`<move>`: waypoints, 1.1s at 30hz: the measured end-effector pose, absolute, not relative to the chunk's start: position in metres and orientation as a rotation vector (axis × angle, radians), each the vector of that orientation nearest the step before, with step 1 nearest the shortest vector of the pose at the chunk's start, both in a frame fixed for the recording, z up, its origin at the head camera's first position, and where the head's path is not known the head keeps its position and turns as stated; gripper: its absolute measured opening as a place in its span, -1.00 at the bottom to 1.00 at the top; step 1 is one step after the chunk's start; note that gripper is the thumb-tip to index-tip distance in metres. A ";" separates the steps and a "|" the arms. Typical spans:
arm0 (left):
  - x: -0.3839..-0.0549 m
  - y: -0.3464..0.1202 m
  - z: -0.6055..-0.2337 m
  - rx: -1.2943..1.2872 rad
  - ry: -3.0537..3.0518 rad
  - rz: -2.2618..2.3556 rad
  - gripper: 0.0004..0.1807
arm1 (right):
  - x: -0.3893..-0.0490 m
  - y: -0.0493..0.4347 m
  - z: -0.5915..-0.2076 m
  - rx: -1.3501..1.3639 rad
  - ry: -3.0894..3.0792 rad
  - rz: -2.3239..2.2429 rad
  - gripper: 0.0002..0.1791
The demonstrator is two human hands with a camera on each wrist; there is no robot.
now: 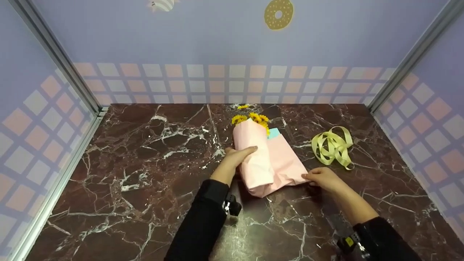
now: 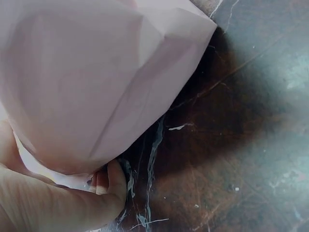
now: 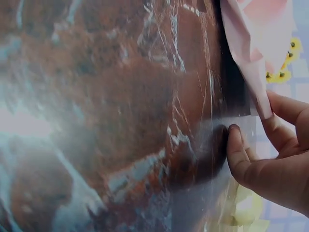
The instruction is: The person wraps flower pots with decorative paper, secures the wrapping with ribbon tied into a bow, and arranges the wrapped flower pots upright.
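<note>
A bouquet of yellow flowers (image 1: 258, 118) lies partly rolled in pale pink wrapping paper (image 1: 253, 156) on the dark marbled table. My left hand (image 1: 235, 159) grips the roll from its left side, thumb on top; its other fingers are mostly hidden. Close up in the left wrist view, the folded pink paper fills the upper left above the hand (image 2: 63, 198). At the right end of the unrolled flap, my right hand (image 1: 324, 177) pinches the paper's lower corner. The right wrist view shows that paper edge (image 3: 258, 92) between thumb and finger. Light blue paper (image 1: 274, 133) peeks out beside the blossoms.
A loose tangle of pale yellow-green ribbon (image 1: 331, 146) lies right of the bouquet, beyond my right hand. One small yellow blossom (image 1: 243, 107) shows near the table's back edge. Lilac walls with a checkered band (image 1: 217, 85) enclose the marbled table (image 1: 137, 203) at the back and sides.
</note>
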State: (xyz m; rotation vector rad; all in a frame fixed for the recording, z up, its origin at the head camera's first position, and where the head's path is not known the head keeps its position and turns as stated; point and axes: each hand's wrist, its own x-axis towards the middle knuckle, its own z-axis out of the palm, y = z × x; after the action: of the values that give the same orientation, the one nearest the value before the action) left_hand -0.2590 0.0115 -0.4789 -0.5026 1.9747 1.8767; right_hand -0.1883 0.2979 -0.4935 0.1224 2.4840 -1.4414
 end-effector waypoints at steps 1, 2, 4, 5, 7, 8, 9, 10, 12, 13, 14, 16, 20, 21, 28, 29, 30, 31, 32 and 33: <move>-0.259 0.012 -0.479 -0.499 1.972 1.880 0.07 | -0.187 0.297 -0.495 0.169 2.448 -1.526 -0.80; -0.259 0.012 -0.479 -0.497 1.972 1.879 0.08 | -0.186 0.295 -0.496 0.215 2.395 -1.629 -0.81; -0.259 0.013 -0.479 -0.496 1.976 1.874 0.08 | -0.184 0.289 -0.498 0.328 2.257 -1.846 -0.85; -0.258 0.013 -0.479 -0.496 1.976 1.873 0.08 | -0.182 0.285 -0.499 0.393 2.178 -1.953 -0.88; -0.259 0.014 -0.479 -0.502 1.981 1.865 0.08 | -0.179 0.277 -0.500 0.531 2.012 -2.160 -0.90; -0.259 0.014 -0.480 -0.502 1.982 1.864 0.08 | -0.178 0.272 -0.501 0.596 1.923 -2.253 -0.81; -0.259 0.015 -0.480 -0.504 1.982 1.864 0.07 | -0.177 0.268 -0.501 0.659 1.838 -2.333 -0.70; -0.259 0.015 -0.480 -0.507 1.980 1.865 0.07 | -0.176 0.264 -0.501 0.704 1.763 -2.396 -0.58; -0.259 0.016 -0.480 -0.508 1.979 1.869 0.06 | -0.175 0.257 -0.502 0.766 1.637 -2.501 -0.44; -0.260 0.017 -0.480 -0.507 1.978 1.873 0.05 | -0.174 0.255 -0.503 0.779 1.585 -2.538 -0.43; -0.260 0.017 -0.481 -0.506 1.976 1.876 0.05 | -0.174 0.252 -0.503 0.782 1.544 -2.563 -0.48; -0.260 0.018 -0.481 -0.509 1.970 1.881 0.06 | -0.174 0.248 -0.504 0.766 1.498 -2.600 -0.73; -0.260 0.018 -0.481 -0.518 1.981 1.872 0.06 | -0.172 0.240 -0.504 0.725 1.439 -2.698 -0.69; -0.259 0.018 -0.481 -0.519 1.984 1.871 0.06 | -0.171 0.238 -0.504 0.717 1.416 -2.733 -0.63; -0.256 0.018 -0.481 -0.505 1.998 1.890 0.07 | -0.173 0.225 -0.508 0.687 1.263 -2.941 -0.65; -0.256 0.019 -0.481 -0.504 1.998 1.887 0.07 | -0.173 0.223 -0.509 0.693 1.264 -2.953 -0.68; -0.256 0.019 -0.482 -0.504 1.996 1.887 0.07 | -0.173 0.221 -0.510 0.707 1.269 -2.963 -0.72; -0.256 0.019 -0.482 -0.502 1.996 1.887 0.07 | -0.173 0.219 -0.511 0.720 1.276 -2.964 -0.76; -0.256 0.019 -0.482 -0.500 1.997 1.886 0.07 | -0.172 0.217 -0.511 0.736 1.289 -2.951 -0.79; -0.256 0.019 -0.482 -0.498 2.000 1.883 0.07 | -0.172 0.216 -0.511 0.756 1.291 -2.941 -0.83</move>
State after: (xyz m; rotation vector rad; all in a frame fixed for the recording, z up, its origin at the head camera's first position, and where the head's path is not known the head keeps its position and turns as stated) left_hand -0.2559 0.0191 -0.4820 -0.4984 1.9998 1.8831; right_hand -0.1722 0.2160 -0.5109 0.7557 1.2907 -2.9407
